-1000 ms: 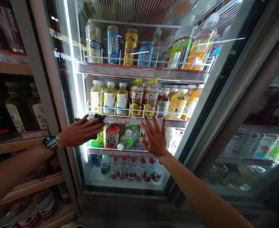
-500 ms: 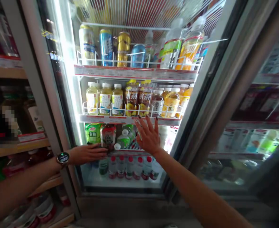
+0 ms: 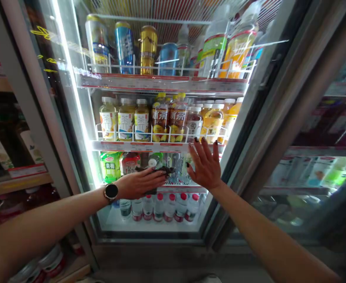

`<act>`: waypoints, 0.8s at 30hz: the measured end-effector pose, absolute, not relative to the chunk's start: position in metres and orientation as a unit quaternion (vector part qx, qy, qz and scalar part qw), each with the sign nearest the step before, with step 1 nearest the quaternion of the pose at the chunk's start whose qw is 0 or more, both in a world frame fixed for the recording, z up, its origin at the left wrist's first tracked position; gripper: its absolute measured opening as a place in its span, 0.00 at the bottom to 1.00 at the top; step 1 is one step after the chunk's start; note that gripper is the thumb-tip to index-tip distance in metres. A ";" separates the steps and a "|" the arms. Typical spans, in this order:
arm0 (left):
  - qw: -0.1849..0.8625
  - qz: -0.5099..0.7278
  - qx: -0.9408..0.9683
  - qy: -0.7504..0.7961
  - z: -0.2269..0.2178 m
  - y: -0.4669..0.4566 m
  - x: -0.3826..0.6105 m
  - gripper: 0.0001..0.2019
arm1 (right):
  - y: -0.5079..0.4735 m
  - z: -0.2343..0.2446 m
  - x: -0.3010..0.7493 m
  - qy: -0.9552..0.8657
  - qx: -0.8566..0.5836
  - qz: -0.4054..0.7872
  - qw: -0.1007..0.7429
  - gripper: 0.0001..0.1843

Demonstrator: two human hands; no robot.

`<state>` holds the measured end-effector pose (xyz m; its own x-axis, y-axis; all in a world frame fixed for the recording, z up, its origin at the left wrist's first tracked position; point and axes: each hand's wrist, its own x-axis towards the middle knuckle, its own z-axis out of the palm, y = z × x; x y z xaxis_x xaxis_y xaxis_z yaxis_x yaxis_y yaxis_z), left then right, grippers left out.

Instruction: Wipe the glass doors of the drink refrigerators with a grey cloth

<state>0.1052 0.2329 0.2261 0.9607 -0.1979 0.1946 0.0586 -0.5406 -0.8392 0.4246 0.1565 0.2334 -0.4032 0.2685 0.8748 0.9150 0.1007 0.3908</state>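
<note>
The cloth (image 3: 162,170) is black, the bottle caps (image 3: 159,196) red, one can (image 3: 148,45) gold.

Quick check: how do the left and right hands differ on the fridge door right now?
The left hand holds a dark cloth against the glass; the right hand is bare. The left hand's fingers lie together, pointing right; the right hand's are spread, pointing up. The left wrist wears a watch; the right wrist has none. Both hands rest on the fridge door.
</note>
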 end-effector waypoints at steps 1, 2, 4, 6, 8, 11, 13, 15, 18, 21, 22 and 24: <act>0.481 -0.118 -0.866 0.065 0.219 0.233 0.103 0.30 | 0.156 0.234 0.423 -0.669 -0.442 -0.505 0.320 0.44; 0.480 -0.109 -0.867 0.085 0.219 0.233 0.102 0.29 | 0.155 0.234 0.421 -0.668 -0.442 -0.506 0.321 0.44; 0.467 -0.105 -0.871 0.109 0.239 0.235 0.101 0.29 | 0.153 0.236 0.417 -0.665 -0.441 -0.508 0.324 0.43; 0.453 -0.123 -0.878 0.095 0.281 0.237 0.102 0.31 | 0.152 0.237 0.416 -0.668 -0.438 -0.507 0.325 0.44; 0.451 -0.184 -0.873 0.028 0.330 0.237 0.107 0.35 | 0.152 0.237 0.417 -0.672 -0.437 -0.502 0.324 0.44; 0.441 -0.303 -0.840 -0.093 0.372 0.234 0.117 0.40 | 0.155 0.235 0.419 -0.671 -0.439 -0.498 0.329 0.43; 0.435 -0.309 -0.839 -0.108 0.361 0.233 0.122 0.41 | 0.156 0.235 0.420 -0.668 -0.441 -0.500 0.331 0.43; 0.439 -0.248 -0.861 -0.066 0.323 0.231 0.123 0.41 | 0.156 0.235 0.420 -0.665 -0.439 -0.505 0.331 0.43; 0.434 -0.136 -0.890 0.042 0.259 0.230 0.115 0.35 | 0.154 0.236 0.418 -0.662 -0.438 -0.510 0.332 0.44; 0.401 -0.070 -0.905 0.123 0.247 0.232 0.106 0.30 | 0.152 0.237 0.416 -0.668 -0.447 -0.496 0.328 0.45; 0.393 -0.057 -0.909 0.128 0.260 0.233 0.104 0.30 | 0.152 0.237 0.416 -0.671 -0.449 -0.491 0.327 0.46; 0.393 -0.053 -0.913 0.099 0.305 0.234 0.104 0.31 | 0.151 0.237 0.417 -0.674 -0.451 -0.485 0.327 0.46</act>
